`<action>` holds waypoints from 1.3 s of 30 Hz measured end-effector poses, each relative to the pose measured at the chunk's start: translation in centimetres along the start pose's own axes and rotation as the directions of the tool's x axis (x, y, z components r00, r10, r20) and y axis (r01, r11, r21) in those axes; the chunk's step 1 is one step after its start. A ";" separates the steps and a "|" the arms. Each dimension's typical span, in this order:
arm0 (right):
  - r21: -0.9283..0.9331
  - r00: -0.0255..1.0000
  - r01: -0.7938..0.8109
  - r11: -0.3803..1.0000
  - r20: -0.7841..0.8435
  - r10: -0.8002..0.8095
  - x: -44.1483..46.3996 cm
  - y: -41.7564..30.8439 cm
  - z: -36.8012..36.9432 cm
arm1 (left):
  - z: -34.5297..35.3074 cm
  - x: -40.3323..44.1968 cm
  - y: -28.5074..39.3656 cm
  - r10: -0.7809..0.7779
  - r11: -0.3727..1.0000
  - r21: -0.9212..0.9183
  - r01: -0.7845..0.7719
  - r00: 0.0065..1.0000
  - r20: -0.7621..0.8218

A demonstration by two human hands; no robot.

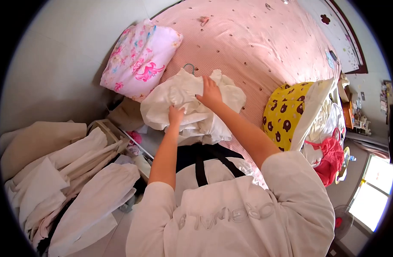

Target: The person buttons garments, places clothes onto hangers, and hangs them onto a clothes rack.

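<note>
A white garment point(192, 96), bunched and wrinkled, lies at the near edge of the bed. The teal hook of a hanger point(189, 67) sticks out from its top. My left hand point(176, 115) has its fingers closed on the fabric, left of the middle of the garment. Farther up and to the right, my right hand point(210, 93) rests flat on the cloth with its fingers stretched out. Folds cover the rest of the hanger, so its body is hidden.
A pink bedspread point(248, 47) covers the bed. A floral pillow point(141, 60) lies at the left, a yellow bear-print cloth point(286, 111) and a red garment point(331, 158) at the right. Pale clothes point(89, 201) hang at the lower left. A fan point(343, 220) stands lower right.
</note>
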State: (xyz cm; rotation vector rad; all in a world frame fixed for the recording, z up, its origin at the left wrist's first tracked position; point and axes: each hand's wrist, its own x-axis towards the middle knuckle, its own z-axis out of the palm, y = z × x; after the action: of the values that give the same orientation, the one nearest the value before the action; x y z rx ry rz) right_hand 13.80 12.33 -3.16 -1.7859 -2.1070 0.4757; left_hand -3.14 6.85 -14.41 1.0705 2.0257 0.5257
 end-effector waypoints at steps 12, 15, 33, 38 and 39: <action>0.107 0.982 0.184 0.977 -0.068 -0.178 -1.8 8.6 1.2 | -4.0 -11.1 -2.5 0.291 0.953 0.073 -0.294 0.955 0.056; 0.124 0.999 0.009 0.992 -0.054 -0.002 -6.2 10.9 -0.7 | -5.2 -10.1 -1.5 0.646 0.758 0.117 -0.641 0.763 -0.002; -0.129 0.862 0.055 0.990 0.507 0.018 5.3 9.2 3.1 | 2.6 -6.1 -3.6 0.293 0.954 0.057 -0.296 0.954 0.059; 0.137 0.978 0.197 0.971 0.046 -0.205 0.6 10.1 0.8 | -0.3 -6.9 -5.3 0.288 0.956 0.046 -0.290 0.957 0.043; 0.186 0.974 0.219 0.958 -0.099 -0.204 -0.9 10.2 0.0 | -0.8 -7.0 -4.5 0.364 0.931 0.036 -0.363 0.931 -0.018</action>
State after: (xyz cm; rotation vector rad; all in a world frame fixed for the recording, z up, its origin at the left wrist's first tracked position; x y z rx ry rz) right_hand 22.90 13.00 -7.88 -1.4283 -2.0873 0.5257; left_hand -3.62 -1.46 -13.75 1.4783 1.8667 0.6986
